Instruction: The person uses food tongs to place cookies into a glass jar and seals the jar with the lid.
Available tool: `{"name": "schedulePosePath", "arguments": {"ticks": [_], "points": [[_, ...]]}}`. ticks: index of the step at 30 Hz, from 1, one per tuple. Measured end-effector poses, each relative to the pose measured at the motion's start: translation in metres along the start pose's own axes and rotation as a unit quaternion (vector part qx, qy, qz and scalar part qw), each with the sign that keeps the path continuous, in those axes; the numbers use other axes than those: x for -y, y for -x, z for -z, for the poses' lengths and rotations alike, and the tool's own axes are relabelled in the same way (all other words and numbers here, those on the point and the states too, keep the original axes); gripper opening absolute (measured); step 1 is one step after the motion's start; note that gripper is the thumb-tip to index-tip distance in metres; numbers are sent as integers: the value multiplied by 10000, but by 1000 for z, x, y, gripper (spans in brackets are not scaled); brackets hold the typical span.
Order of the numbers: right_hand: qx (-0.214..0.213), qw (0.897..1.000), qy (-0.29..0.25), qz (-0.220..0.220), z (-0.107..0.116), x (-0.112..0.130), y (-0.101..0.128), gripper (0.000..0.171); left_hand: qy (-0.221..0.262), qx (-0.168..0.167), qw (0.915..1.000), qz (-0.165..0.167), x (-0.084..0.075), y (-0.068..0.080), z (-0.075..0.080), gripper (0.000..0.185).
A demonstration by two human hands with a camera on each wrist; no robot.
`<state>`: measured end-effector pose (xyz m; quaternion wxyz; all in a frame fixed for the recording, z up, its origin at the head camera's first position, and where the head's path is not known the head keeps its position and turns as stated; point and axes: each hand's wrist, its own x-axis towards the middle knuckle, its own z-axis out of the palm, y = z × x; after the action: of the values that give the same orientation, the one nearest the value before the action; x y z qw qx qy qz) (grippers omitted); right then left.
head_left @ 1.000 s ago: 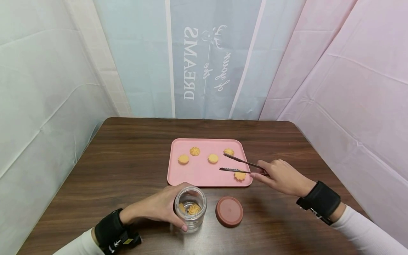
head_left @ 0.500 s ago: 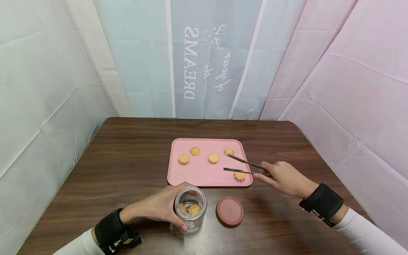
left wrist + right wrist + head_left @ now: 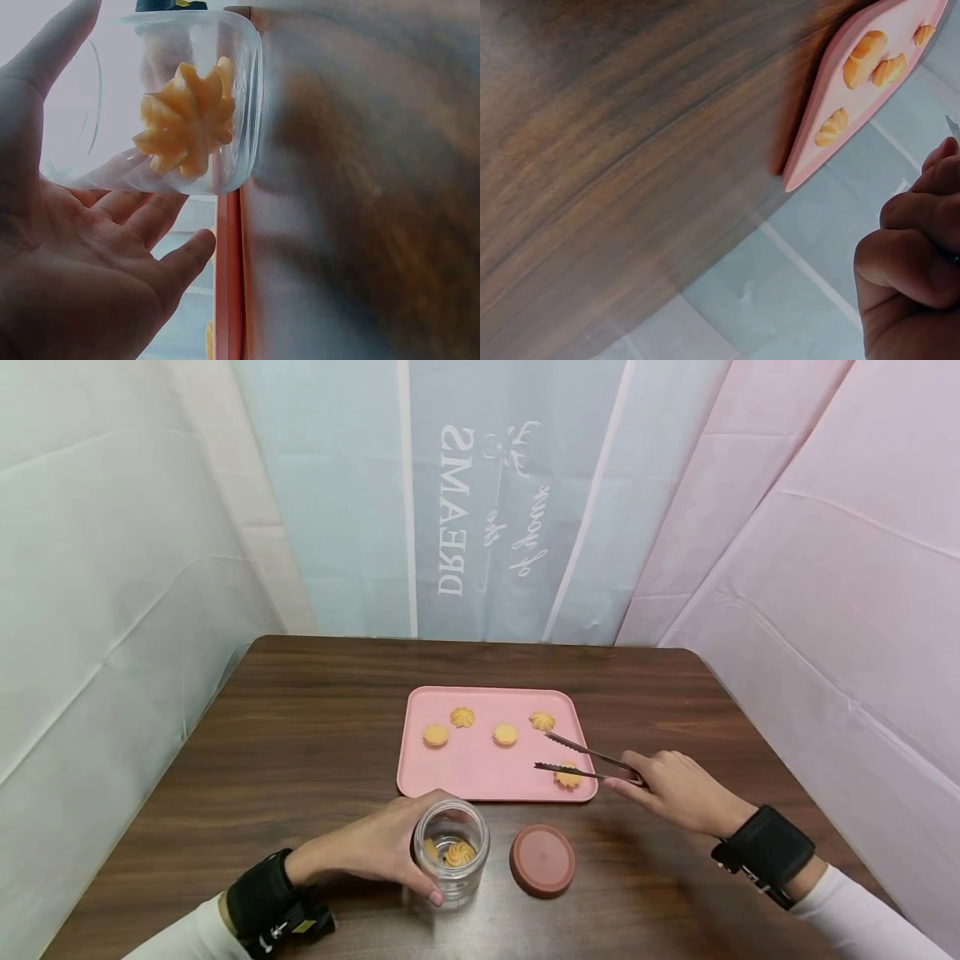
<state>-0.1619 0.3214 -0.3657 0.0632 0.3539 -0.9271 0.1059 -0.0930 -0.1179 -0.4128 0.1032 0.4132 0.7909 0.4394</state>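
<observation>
Cookie [image 3: 567, 775] on pink tray [image 3: 480, 768], near-right corner, between open tongs [image 3: 581, 758] tips. Right hand [image 3: 675, 789] fingers pinching tongs. Left hand [image 3: 375, 847] fingers wrapped round glass jar [image 3: 451, 852] on tabletop [image 3: 300, 735]; lid [image 3: 542, 860] just beside.

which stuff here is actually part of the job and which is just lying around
In use:
- tongs in the right hand
- cookies on the pink tray
- glass jar held by the left hand
- jar lid, off

Lying about:
- wooden table
- printed backdrop
</observation>
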Motion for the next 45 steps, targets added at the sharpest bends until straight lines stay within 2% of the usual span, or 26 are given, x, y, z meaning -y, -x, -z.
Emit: {"name": "schedulePosePath", "arguments": {"ticks": [6, 18, 27, 33, 45], "points": [[-43, 10000, 3, -56, -4, -3, 5, 36, -38, -5, 10000, 33, -1, -1, -1, 85], [354, 9985, -24, -413, -9, -13, 15, 37, 32, 22, 10000, -25, -2, -1, 0, 84], [366, 9982, 32, -484, -11, -14, 19, 39, 93, 22, 10000, -4, -1, -1, 0, 84], [531, 9964, 37, -660, -13, -16, 24, 40, 68, 23, 10000, -31, -1, -1, 1, 84], [578, 9961, 190, -637, -15, -21, 27, 40, -18, -7, 10000, -84, -1, -1, 0, 84]]}}
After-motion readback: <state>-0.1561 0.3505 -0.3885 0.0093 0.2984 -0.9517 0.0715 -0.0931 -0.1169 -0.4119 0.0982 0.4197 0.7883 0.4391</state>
